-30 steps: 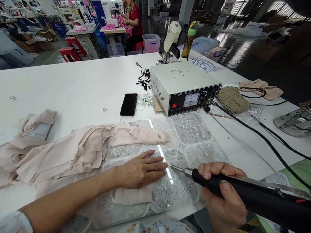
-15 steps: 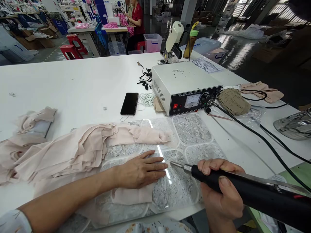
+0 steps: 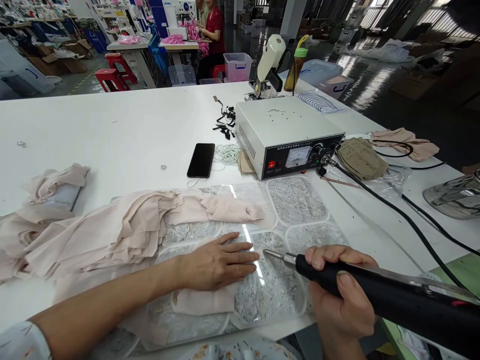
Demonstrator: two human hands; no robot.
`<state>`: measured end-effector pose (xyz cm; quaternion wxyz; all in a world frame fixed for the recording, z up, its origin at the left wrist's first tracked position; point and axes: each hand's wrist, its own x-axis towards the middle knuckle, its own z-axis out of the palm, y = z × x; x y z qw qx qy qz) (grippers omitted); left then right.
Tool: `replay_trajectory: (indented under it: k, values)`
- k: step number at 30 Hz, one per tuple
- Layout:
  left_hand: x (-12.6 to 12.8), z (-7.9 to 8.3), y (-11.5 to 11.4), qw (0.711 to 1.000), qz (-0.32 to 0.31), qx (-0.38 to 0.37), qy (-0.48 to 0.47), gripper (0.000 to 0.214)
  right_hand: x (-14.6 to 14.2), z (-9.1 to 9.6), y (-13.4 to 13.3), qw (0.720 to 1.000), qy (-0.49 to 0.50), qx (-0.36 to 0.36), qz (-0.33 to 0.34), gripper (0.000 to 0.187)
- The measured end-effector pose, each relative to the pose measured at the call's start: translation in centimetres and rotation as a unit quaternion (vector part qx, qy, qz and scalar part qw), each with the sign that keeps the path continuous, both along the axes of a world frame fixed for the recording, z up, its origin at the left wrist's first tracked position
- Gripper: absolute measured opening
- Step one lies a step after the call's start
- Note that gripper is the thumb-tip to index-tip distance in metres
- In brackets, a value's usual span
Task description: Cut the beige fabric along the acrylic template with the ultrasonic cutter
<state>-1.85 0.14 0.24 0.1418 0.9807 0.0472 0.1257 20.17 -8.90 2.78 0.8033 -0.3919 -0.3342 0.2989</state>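
Observation:
My left hand (image 3: 219, 262) lies flat with fingers stretched out over a strip of pale pink fabric (image 3: 204, 301) on the patterned clear mat (image 3: 270, 290). In my right hand (image 3: 343, 295) is a black handheld ultrasonic welder (image 3: 375, 295), its metal tip (image 3: 273, 254) pointing left, just beside my left fingertips. Whether the tip touches the fabric edge I cannot tell. A layered pile of pink fabric (image 3: 112, 230) lies left of my hands, and another pink piece (image 3: 221, 207) is spread beyond them.
A grey control box (image 3: 296, 132) stands at the back, its black cable (image 3: 397, 205) running right. Near it lie a black phone (image 3: 201, 160), coiled cord (image 3: 228, 154) and brown card patterns (image 3: 362, 157). A glass jar (image 3: 453, 194) is at right. A person in red (image 3: 213, 30) sits far off.
The view has shifted very slightly. Both hands and the welder stay in nearly the same place.

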Motion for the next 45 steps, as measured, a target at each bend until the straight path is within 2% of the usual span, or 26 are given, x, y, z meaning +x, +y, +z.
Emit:
replay_trajectory:
  k: [11,21,26,34,45]
  values:
    - [-0.1,0.3,0.0,1.000,-0.010,-0.003,0.015,0.032,-0.2,-0.5,-0.7,1.000,-0.011,0.000,0.021,0.009]
    - [-2.0,1.0,-0.8,0.999,0.011,-0.025,0.041,0.036,0.1,-0.5,-0.7,1.000,0.001,-0.012,0.024,0.009]
    - [-2.2,0.7,-1.0,0.999,0.018,-0.042,0.026,0.037,-0.1,-0.3,-0.5,1.000,-0.001,-0.007,0.010,0.011]
    - [-2.3,-0.1,-1.1,0.999,0.024,-0.036,0.012,0.036,-1.6,-0.1,0.1,0.999,-0.005,0.003,0.044,0.011]
    - [-2.3,-0.1,-1.1,0.999,0.022,-0.036,0.012,0.035,-1.9,-0.6,0.3,0.998,-0.008,0.000,0.061,0.013]
